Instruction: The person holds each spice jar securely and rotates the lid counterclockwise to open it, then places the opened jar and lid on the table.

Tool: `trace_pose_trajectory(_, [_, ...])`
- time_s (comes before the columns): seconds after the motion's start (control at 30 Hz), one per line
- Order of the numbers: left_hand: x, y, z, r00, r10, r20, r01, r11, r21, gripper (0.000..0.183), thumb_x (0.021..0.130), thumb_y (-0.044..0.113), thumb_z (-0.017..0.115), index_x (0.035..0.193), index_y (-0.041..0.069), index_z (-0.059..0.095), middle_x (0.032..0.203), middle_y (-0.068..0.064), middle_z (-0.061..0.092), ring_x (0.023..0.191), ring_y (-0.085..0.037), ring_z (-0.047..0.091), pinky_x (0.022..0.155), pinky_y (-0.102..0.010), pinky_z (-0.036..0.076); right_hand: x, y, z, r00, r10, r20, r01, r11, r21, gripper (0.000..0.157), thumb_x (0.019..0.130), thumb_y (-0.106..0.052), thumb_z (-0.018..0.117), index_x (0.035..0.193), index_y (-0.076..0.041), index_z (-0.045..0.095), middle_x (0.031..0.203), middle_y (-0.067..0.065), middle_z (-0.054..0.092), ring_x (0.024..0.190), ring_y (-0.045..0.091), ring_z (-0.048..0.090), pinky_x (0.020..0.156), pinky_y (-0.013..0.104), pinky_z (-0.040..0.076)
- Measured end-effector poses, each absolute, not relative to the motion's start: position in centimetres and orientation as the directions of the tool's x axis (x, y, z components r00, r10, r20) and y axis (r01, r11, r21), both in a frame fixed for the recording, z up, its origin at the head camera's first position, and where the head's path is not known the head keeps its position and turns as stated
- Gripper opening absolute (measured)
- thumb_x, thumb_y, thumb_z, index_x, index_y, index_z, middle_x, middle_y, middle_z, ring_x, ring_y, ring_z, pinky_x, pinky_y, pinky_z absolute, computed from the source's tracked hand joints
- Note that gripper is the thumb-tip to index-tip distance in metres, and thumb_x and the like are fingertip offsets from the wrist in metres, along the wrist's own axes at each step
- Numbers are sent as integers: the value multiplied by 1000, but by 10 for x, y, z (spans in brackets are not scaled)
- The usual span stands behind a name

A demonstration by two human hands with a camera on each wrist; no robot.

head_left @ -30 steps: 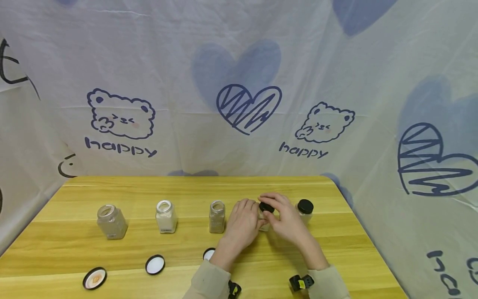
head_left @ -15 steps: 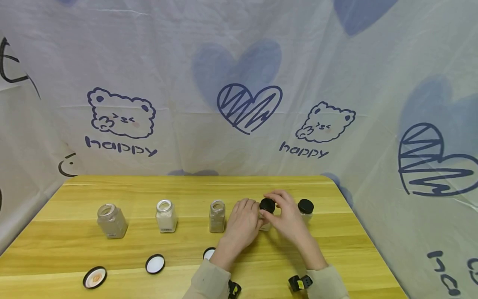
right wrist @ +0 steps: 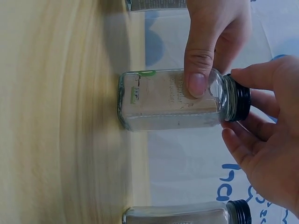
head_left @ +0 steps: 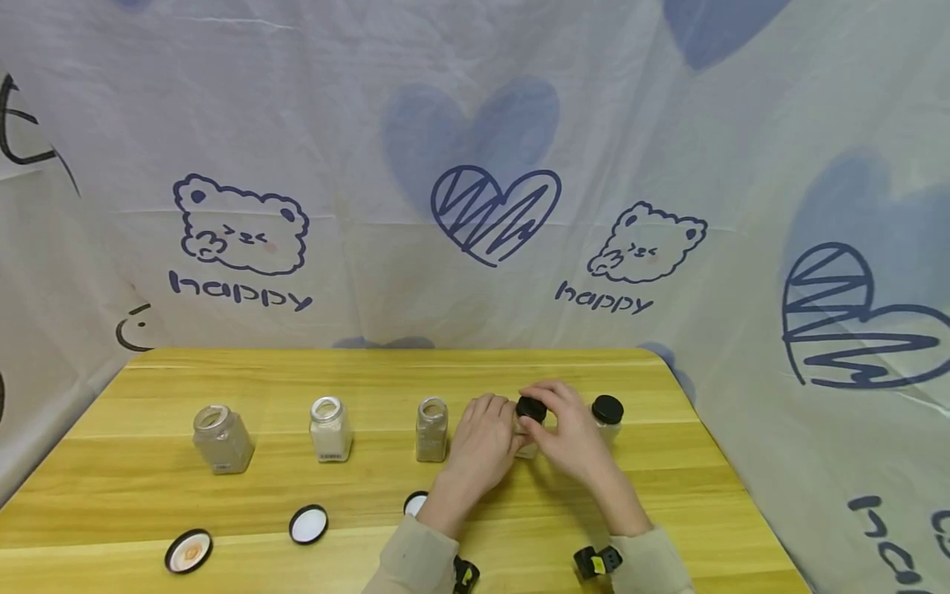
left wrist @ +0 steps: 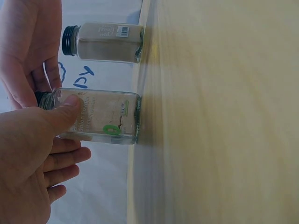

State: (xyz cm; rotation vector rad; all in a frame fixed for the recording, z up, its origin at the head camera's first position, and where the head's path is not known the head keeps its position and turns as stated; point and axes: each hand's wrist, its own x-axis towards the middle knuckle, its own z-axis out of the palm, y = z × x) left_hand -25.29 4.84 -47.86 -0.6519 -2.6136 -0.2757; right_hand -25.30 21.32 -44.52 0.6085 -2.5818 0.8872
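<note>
My left hand grips a square glass spice jar of pale powder, its thumb across the printed label in the right wrist view. Upright on the table, the jar is partly covered by both hands in the head view. "Onion powder" seems to be printed on its front in the left wrist view. Thumb and fingers of my right hand pinch the black screw lid, which sits on the jar's neck. Just right of that hand stands another jar with a black lid.
Three lidless jars stand in a row to the left: a wide one, a pale one and a narrower one. Lids lie upturned in front of them: the left lid, the middle lid and one lid partly behind my left forearm.
My right hand's fingers shift slightly around the black lid, turning a little back and forth. The left hand and the jar stay in place.
</note>
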Motion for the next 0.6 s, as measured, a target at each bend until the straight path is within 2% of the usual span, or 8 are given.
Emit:
trace_pose_trajectory(0.33, [-252, 49, -477, -814, 401, 420, 475, 876, 84, 51, 97, 50, 69, 123, 6, 68, 118, -5, 67, 120, -24, 58, 110, -39, 47, -252, 216, -445, -825, -361, 434, -550, 691, -470, 39, 94, -2, 73, 132, -6, 70, 134, 9, 64, 129, 34, 56, 107, 55, 49])
trace_pose_trajectory(0.6, [-252, 49, -475, -833, 397, 385, 466, 879, 101, 53, 98, 51, 66, 128, 7, 67, 122, -5, 66, 125, -25, 56, 113, -40, 45, -253, 217, -445, -820, -372, 435, -562, 663, -494, 39, 94, 1, 72, 132, -5, 70, 136, 9, 64, 130, 34, 55, 108, 56, 48])
